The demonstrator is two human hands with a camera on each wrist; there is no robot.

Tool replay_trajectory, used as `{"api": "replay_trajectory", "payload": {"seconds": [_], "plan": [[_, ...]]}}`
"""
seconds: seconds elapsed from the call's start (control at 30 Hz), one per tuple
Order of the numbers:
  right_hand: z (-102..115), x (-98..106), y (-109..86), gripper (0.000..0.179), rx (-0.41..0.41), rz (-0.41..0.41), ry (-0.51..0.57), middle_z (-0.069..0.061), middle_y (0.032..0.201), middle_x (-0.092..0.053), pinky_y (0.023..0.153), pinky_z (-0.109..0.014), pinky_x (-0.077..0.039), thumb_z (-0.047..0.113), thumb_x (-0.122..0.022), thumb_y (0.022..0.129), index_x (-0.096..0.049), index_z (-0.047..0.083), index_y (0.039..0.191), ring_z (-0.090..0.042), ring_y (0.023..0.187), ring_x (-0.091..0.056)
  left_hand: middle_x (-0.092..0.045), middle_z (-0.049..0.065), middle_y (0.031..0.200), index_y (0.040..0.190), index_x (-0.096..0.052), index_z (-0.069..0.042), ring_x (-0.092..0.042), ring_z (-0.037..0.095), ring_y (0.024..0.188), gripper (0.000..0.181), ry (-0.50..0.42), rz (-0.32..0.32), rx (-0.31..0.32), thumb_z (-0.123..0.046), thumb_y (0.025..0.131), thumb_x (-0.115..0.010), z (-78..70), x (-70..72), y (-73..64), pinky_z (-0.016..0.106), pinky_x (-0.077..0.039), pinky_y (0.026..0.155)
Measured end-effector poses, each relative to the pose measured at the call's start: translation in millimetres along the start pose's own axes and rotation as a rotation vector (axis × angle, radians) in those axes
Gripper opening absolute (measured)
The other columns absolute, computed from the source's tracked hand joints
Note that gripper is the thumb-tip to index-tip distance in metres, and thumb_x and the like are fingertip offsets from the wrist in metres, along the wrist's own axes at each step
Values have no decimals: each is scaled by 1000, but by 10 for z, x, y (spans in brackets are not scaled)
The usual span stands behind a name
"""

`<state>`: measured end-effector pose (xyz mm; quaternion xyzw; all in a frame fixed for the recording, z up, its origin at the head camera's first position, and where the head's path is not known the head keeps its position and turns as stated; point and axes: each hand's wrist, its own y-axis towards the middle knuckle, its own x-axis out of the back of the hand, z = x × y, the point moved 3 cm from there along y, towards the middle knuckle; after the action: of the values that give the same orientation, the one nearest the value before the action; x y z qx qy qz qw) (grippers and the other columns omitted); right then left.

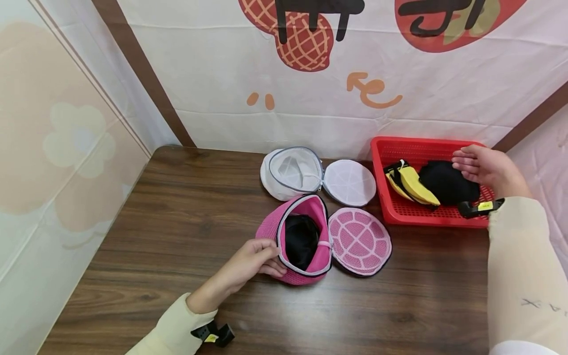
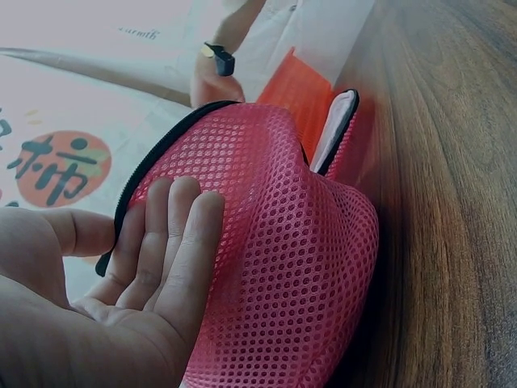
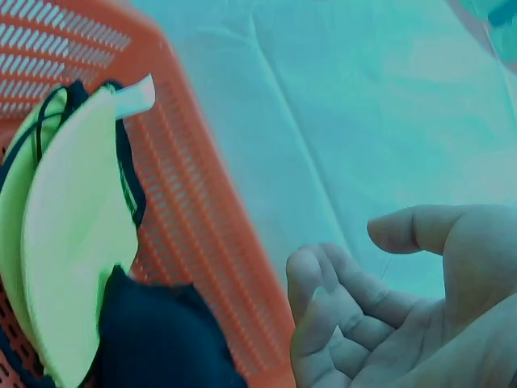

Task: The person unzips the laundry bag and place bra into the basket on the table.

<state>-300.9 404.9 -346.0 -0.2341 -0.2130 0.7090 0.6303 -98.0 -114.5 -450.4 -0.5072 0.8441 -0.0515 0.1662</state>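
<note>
My left hand pinches the rim of a pink mesh laundry bag, thumb on one side and fingers along the outer wall. The bag stands unzipped, its round lid folded out flat to the right. Inside lies a black cup-shaped garment. Over the right end of a red basket hovers my right hand, fingers loosely bent, holding nothing. Below and left of it, the basket holds another black cup-shaped garment and a yellow folded bra with black straps and a white tag.
A white mesh laundry bag lies behind the pink one, its round lid opened out beside the basket. Everything rests on a brown wooden table. A printed cloth hangs along the back edge.
</note>
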Motion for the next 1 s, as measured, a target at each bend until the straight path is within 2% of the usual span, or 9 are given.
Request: {"api": "replay_trajectory", "payload": {"seconds": [0.17,0.33,0.63,0.7,0.77,0.9,1.0], "plan": [[115,-245,-35,44,103,12,-159,13,84,-73,70,-17,-55,33,-42,109,-75,26,81,-2,79,-70,-68,11,83,84,-56,0,-71,18,77,20,2,-2,6,-5,102,-49,-12,-8,0,36,-64,77],[219,-516,-102,40,162,31,-316,17,87,-71,71,-16,-54,33,-42,109,-72,32,84,1,82,-68,-68,10,84,83,-55,-2,-72,18,78,21,3,2,12,-6,102,-48,7,0,15,37,-64,77],[291,-952,-229,31,272,21,-516,18,89,-71,73,-18,-54,34,-46,108,-69,38,89,0,86,-66,-68,10,84,83,-55,-2,-72,19,78,21,-1,4,16,-6,102,-48,15,1,16,36,-64,77],[285,-1051,-253,26,306,7,-566,17,89,-71,73,-18,-55,35,-48,108,-70,35,93,-1,86,-67,-68,10,84,83,-55,-1,-72,19,78,21,0,4,14,-6,102,-48,7,0,10,36,-64,77],[275,-1157,-277,25,345,-4,-617,15,89,-70,74,-19,-57,34,-49,108,-72,26,106,-2,86,-68,-68,11,84,83,-55,-1,-72,19,78,21,-1,3,10,-6,102,-48,2,-1,6,37,-64,77],[242,-1344,-315,40,394,0,-702,10,94,-70,73,-22,-59,29,-50,108,-63,-1,131,-4,84,-68,-68,11,84,84,-56,-1,-72,19,78,21,-1,0,12,-6,103,-48,4,-1,-2,36,-64,77],[221,-1462,-341,44,405,9,-744,6,99,-70,72,-23,-59,27,-50,107,-57,-8,135,-5,84,-68,-69,11,83,84,-56,-1,-72,19,78,21,-4,-1,12,-6,103,-48,7,-1,-11,36,-64,76]]}}
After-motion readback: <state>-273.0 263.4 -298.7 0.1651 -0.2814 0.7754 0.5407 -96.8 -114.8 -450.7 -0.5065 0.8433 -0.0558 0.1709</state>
